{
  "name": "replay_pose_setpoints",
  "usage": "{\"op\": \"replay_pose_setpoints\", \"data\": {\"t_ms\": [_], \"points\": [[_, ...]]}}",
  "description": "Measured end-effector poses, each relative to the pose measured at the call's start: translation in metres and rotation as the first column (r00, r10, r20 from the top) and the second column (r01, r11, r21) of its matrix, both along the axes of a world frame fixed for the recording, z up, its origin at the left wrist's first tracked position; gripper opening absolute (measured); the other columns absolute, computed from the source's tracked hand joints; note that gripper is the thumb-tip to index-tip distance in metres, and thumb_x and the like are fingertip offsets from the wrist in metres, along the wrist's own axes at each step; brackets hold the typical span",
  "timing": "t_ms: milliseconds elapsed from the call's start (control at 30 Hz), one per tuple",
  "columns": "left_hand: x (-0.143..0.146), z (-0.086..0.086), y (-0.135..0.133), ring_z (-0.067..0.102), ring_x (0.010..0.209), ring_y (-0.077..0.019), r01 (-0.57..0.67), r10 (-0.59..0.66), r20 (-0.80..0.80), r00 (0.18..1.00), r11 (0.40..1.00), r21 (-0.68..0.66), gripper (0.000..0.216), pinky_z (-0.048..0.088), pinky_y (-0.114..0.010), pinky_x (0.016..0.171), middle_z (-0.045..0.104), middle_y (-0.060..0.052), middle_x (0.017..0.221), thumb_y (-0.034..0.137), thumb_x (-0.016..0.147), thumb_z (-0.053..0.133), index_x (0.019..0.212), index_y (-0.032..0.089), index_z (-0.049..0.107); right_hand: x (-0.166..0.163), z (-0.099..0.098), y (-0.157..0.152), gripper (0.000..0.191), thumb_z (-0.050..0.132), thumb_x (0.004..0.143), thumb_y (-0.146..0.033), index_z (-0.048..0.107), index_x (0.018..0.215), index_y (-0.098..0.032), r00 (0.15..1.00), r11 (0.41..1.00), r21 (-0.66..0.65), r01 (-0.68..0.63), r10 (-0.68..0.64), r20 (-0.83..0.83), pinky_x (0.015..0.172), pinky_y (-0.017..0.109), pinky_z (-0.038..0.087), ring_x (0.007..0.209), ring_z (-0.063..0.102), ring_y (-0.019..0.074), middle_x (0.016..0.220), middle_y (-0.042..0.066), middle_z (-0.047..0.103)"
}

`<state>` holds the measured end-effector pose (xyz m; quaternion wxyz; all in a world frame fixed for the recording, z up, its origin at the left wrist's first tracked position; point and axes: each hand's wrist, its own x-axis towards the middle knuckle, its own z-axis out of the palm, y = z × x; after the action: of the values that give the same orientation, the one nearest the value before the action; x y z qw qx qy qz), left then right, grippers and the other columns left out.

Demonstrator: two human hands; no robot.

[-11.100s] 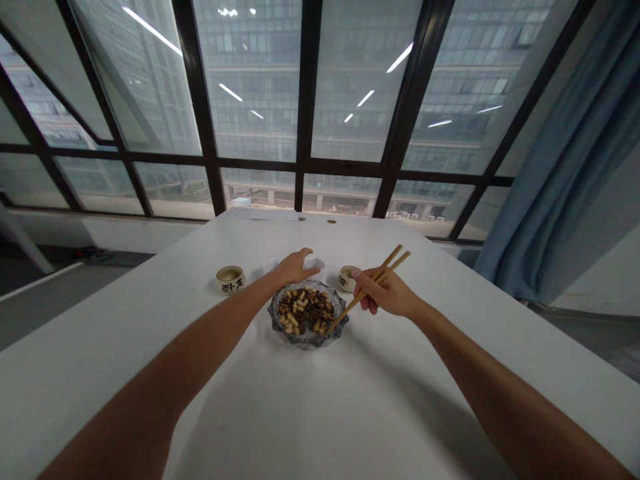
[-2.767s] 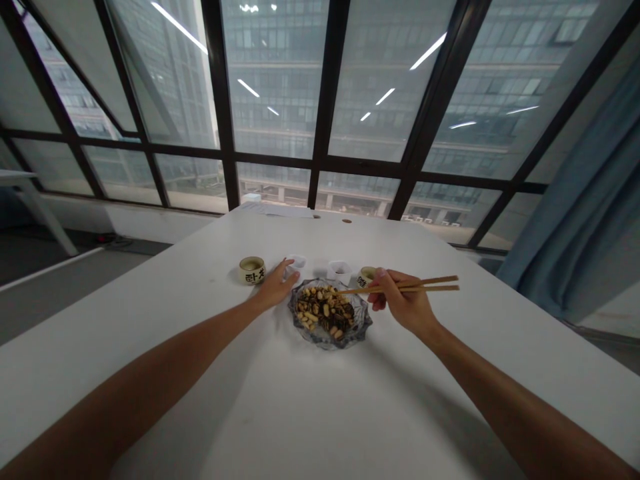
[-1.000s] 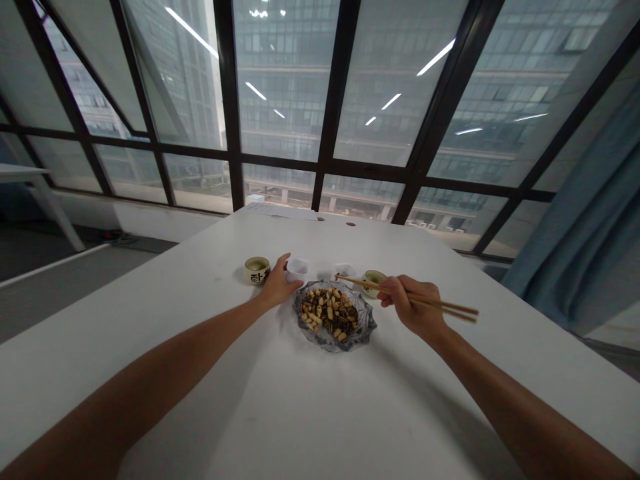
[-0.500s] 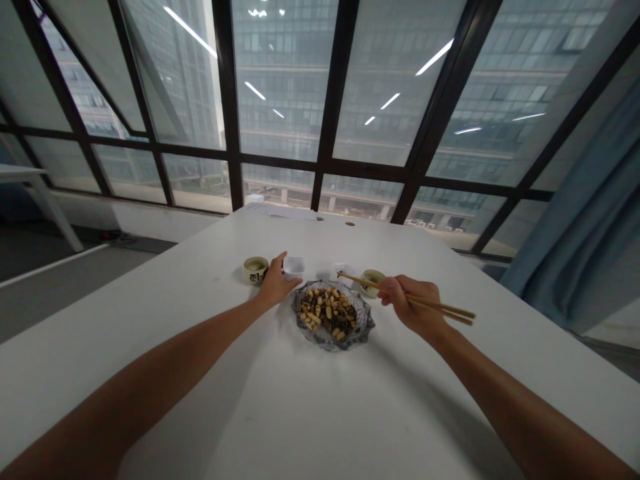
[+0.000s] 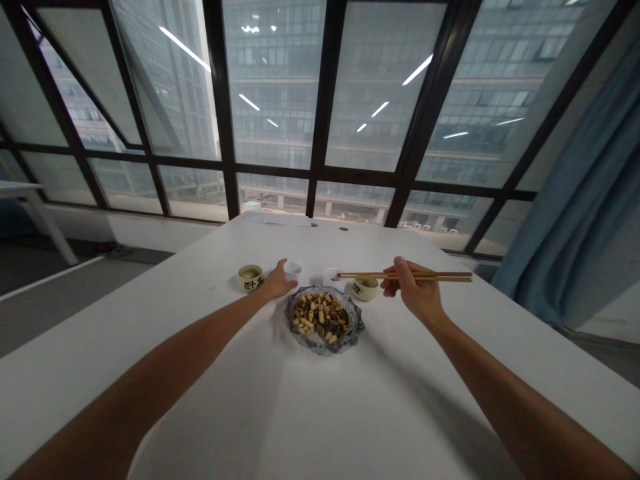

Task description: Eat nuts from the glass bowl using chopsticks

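Note:
A glass dish (image 5: pixel 350 331) of mixed nuts and seeds sits in the middle of the white table (image 5: pixel 320 413). My right hand (image 5: pixel 414 291) is closed on a pair of wooden chopsticks (image 5: pixel 430 276), held level, their tips over a small white cup (image 5: pixel 331 276) behind the dish. My left hand (image 5: pixel 278 283) rests on the table left of the dish, its fingers curled around another small white cup (image 5: pixel 293 269).
A tan ceramic cup with black characters (image 5: pixel 250 278) stands left of my left hand; a similar one (image 5: pixel 365 289) stands right of the dish. Papers (image 5: pixel 275 219) lie at the table's far edge before tall windows. A blue curtain (image 5: pixel 575 200) hangs at right.
My right hand has lifted the chopsticks from a downward slant to level, tips still over the white cup. My left hand stays at the other white cup.

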<state>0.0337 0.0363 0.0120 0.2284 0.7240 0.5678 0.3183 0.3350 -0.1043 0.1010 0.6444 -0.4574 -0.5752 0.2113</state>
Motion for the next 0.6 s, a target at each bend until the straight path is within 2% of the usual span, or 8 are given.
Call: {"op": "replay_pose_setpoints", "data": {"t_ms": [67,133,200,267,367,467,533,600], "points": [[0.006,0.011,0.006,0.056,0.131,-0.0312,-0.025,0.025,-0.014,1.0,1.0,0.011,0.094,0.043,-0.04,0.109,0.054,-0.023,0.144,0.03,0.074,0.076,0.151,0.008,0.027,0.003,0.002,0.001,0.061,0.067,0.076,-0.076,0.068,0.068,-0.015,1.0,1.0,0.005,0.017,-0.017,-0.018,0.033,0.023,0.046,0.035,0.058,0.0136,0.05,0.004,0.066],[0.016,0.021,0.011,0.046,0.14,-0.0329,-0.017,0.018,-0.005,1.0,0.992,0.123,0.091,0.037,-0.043,0.115,0.044,-0.026,0.153,0.033,0.075,0.075,0.15,0.008,0.03,0.007,0.003,0.004,0.061,0.068,0.074,-0.076,0.068,0.068,-0.015,0.998,1.0,0.002,0.029,-0.028,-0.048,0.033,0.023,0.046,0.035,0.058,0.0134,0.05,0.004,0.066],[0.031,0.027,0.012,0.04,0.146,-0.0339,0.062,-0.055,-0.031,0.998,0.959,0.276,0.086,0.032,-0.045,0.119,0.04,-0.024,0.156,0.036,0.076,0.074,0.148,0.01,0.035,0.012,0.002,0.009,0.06,0.07,0.073,-0.075,0.067,0.068,-0.015,0.994,0.999,-0.012,0.037,-0.038,-0.105,0.034,0.024,0.046,0.035,0.058,0.0134,0.049,0.005,0.066],[0.051,0.03,0.012,0.041,0.144,-0.0356,0.185,-0.153,-0.119,0.981,0.922,0.341,0.084,0.031,-0.048,0.119,0.044,-0.024,0.153,0.042,0.076,0.075,0.146,0.011,0.04,0.018,-0.001,0.014,0.058,0.071,0.072,-0.074,0.066,0.068,-0.016,0.984,0.998,-0.03,0.051,-0.056,-0.172,0.034,0.024,0.047,0.034,0.057,0.0135,0.049,0.005,0.065],[0.082,0.03,0.012,0.051,0.137,-0.0368,0.303,-0.234,-0.26,0.937,0.915,0.265,0.084,0.027,-0.054,0.119,0.054,-0.024,0.146,0.054,0.074,0.075,0.142,0.014,0.044,0.028,-0.005,0.022,0.056,0.071,0.073,-0.072,0.065,0.067,-0.016,0.967,0.995,-0.056,0.077,-0.088,-0.24,0.033,0.024,0.046,0.034,0.056,0.0135,0.048,0.005,0.065],[0.105,0.032,0.012,0.056,0.132,-0.0374,0.31,-0.252,-0.324,0.912,0.94,0.141,0.086,0.022,-0.06,0.118,0.061,-0.025,0.138,0.059,0.075,0.073,0.143,0.015,0.042,0.035,-0.006,0.026,0.057,0.071,0.073,-0.072,0.064,0.067,-0.016,0.96,0.993,-0.07,0.095,-0.11,-0.258,0.033,0.024,0.046,0.033,0.055,0.0132,0.048,0.005,0.065],[0.112,0.035,0.012,0.059,0.128,-0.0379,0.307,-0.27,-0.324,0.907,0.949,0.07,0.09,0.031,-0.058,0.114,0.064,-0.026,0.133,0.056,0.075,0.074,0.145,0.013,0.038,0.036,-0.005,0.025,0.057,0.07,0.074,-0.072,0.064,0.068,-0.015,0.966,0.993,-0.058,0.101,-0.112,-0.234,0.033,0.024,0.046,0.033,0.056,0.0131,0.048,0.005,0.065],[0.113,0.038,0.011,0.062,0.123,-0.0368,0.335,-0.301,-0.308,0.902,0.94,0.064,0.094,0.043,-0.05,0.106,0.065,-0.026,0.131,0.048,0.073,0.078,0.148,0.012,0.035,0.034,-0.003,0.021,0.057,0.067,0.077,-0.072,0.065,0.069,-0.015,0.977,0.993,-0.024,0.111,-0.114,-0.178,0.033,0.024,0.046,0.034,0.056,0.0136,0.049,0.005,0.065]]}}
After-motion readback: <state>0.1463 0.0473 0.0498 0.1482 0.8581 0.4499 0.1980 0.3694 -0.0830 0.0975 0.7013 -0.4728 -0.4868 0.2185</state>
